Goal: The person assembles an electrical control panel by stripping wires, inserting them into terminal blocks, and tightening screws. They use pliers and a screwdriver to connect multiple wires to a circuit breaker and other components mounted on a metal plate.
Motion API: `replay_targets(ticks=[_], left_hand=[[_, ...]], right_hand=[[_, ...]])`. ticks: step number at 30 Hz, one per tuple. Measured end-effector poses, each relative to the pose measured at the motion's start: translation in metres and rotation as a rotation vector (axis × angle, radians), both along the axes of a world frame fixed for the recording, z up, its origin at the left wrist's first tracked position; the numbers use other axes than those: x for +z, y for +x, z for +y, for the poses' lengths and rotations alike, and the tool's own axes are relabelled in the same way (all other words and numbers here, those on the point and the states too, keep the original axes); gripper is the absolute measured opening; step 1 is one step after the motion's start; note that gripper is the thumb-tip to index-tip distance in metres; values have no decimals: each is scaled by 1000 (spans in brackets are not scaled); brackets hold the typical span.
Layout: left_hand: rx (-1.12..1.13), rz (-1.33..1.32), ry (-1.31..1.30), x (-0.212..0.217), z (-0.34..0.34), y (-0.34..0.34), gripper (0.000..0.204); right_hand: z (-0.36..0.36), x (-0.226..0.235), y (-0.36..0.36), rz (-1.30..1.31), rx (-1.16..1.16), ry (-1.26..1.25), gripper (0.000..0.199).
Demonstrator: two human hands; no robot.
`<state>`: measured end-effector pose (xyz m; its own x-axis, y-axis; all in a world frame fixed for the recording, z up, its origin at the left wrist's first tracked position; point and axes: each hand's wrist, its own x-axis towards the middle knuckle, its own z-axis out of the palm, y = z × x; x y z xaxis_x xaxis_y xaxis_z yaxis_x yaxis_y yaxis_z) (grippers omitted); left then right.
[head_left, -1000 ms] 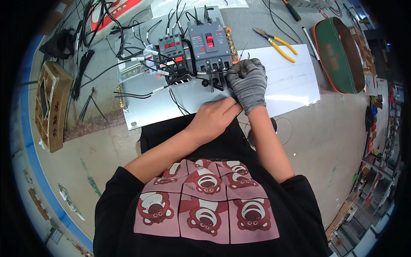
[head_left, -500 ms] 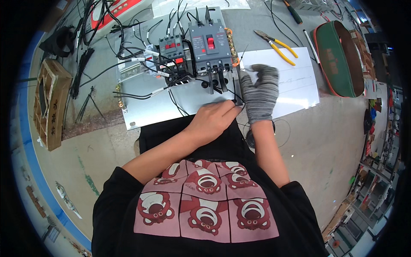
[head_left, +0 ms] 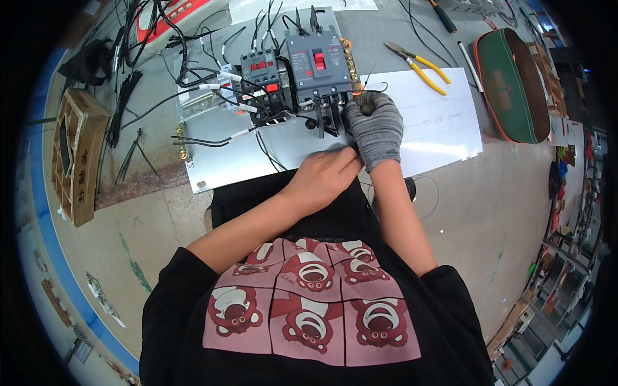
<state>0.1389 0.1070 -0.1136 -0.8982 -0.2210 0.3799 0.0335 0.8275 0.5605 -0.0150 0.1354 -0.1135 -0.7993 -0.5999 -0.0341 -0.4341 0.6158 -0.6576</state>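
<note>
Gloved right hand [head_left: 375,128] fisted beside grey breaker [head_left: 318,64], grip unclear; bare left hand [head_left: 320,177] pinching glove cuff [head_left: 372,154]; green case [head_left: 512,83] at floor's right edge.

Right hand [head_left: 376,128]: grey knit glove; left hand [head_left: 322,177] bare. Breaker [head_left: 317,64]: dark grey, red toggle. Mounting plate [head_left: 222,154]: silver. Pliers [head_left: 415,61]: yellow handles. Pouch [head_left: 512,83]: green, red trim. Paper sheet [head_left: 438,116]: white. Shirt [head_left: 309,309]: black, pink bear print.
</note>
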Motion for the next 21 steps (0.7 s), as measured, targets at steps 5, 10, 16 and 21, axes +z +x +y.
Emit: replay_targets(ticks=[5,10,16,21], left_hand=[[24,8,25,0,1,-1,20],[66,12,96,3,2,-2,22],[128,27,226,7,3,-2,24],[140,66,394,2,6,-12,20]], right_hand=[[-5,-5,-2,-180,4,-5,23],[-1,-7,-3,-93,62,-15,22],[15,-23,-21,-22,279,-158,22],[25,-16,-29,30,463,-311,20]])
